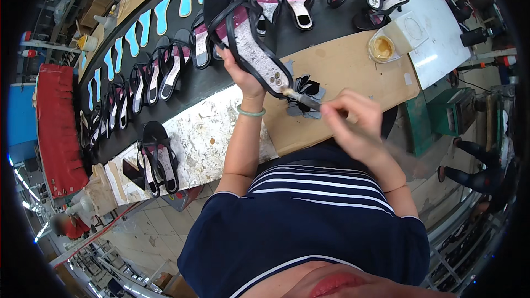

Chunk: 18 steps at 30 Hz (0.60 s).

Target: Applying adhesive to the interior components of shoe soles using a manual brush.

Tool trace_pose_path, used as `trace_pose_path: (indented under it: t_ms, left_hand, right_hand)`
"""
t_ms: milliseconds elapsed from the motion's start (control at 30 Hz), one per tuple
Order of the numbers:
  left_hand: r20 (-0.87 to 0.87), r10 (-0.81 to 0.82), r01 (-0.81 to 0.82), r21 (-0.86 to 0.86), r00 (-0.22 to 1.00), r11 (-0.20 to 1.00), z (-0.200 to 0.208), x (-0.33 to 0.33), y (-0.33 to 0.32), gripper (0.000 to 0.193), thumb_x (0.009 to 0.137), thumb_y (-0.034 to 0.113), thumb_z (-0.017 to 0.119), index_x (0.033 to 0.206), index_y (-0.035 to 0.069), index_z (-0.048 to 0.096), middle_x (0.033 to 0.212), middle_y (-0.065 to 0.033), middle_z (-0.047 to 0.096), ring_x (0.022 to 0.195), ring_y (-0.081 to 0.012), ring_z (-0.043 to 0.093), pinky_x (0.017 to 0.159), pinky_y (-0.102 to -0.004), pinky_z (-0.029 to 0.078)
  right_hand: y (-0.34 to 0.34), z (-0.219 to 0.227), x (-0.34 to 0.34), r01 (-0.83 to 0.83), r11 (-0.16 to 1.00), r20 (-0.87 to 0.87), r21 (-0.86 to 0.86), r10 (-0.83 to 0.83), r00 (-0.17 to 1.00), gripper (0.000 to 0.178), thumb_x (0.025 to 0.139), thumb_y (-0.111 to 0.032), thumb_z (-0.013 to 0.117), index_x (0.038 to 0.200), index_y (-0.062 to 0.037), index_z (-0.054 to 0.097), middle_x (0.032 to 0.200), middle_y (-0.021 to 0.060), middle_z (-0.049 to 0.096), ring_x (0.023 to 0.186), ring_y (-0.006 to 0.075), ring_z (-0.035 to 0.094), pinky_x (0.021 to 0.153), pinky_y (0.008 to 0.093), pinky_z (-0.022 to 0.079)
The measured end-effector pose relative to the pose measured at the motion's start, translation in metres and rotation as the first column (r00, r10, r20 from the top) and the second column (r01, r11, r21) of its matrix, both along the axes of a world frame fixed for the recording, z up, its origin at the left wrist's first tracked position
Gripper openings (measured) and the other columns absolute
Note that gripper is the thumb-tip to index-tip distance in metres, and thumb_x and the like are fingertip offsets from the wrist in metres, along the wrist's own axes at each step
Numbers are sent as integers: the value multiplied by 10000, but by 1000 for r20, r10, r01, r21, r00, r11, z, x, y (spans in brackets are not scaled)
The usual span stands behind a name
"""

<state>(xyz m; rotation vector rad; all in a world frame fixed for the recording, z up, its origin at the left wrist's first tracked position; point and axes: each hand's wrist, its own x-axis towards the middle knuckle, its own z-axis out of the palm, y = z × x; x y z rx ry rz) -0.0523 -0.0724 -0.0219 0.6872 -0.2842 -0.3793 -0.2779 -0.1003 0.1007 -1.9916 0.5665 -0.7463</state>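
Note:
A black strappy sandal [255, 49] is held up and tilted over the bench by my left hand [244, 80], which grips it from below by the side. Its white inner sole has a purple band and a few dark round marks at the heel. My right hand [356, 121] is closed around the handle of a brush [302, 98], whose bristle end touches the heel of the sole. Beneath the brush, a bunch of black and grey strips [302, 111] lies on the cardboard sheet [342, 58]. Right of these stands an open tub of amber paste [382, 48].
Several sandals [299, 8] and blue sole-shaped pieces [161, 15] line the black belt [326, 27]. A sandal pair [158, 157] sits on the stained white board [207, 132] at left. A white block-shaped container [409, 30] adjoins the tub. Another person's legs [475, 168] show at right.

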Motion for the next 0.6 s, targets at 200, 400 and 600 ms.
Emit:
trace_pose_path:
  t_ms: [200, 400, 600]
  left_hand:
    - [-122, -95, 105, 82, 988, 991, -2, 21, 6, 559, 1035, 461, 274, 1239, 41, 580, 1061, -94, 668, 898, -206, 658, 794, -334, 537]
    - [-153, -321, 338, 104, 935, 935, 4, 14, 6, 533, 1041, 461, 302, 1247, 45, 565, 1076, -89, 677, 867, -209, 676, 769, -345, 552]
    - [-125, -384, 397, 102, 915, 912, 0, 17, 9, 503, 1052, 435, 338, 1242, 33, 572, 1116, -85, 677, 925, -189, 673, 807, -332, 542]
  right_hand:
    - [-102, 16, -69, 222, 948, 201, 227, -268, 942, 85, 861, 62, 630, 932, 78, 673, 1006, 157, 652, 766, 179, 661, 695, 281, 525]
    - [-185, -42, -101, 389, 889, -57, 241, -387, 920, 144, 807, -3, 677, 936, 54, 705, 796, 74, 688, 696, 107, 608, 673, 237, 494]
    - [-212, -64, -87, 394, 909, -313, 136, -337, 888, 157, 782, 3, 637, 912, 58, 707, 769, 72, 681, 668, 117, 610, 643, 242, 501]
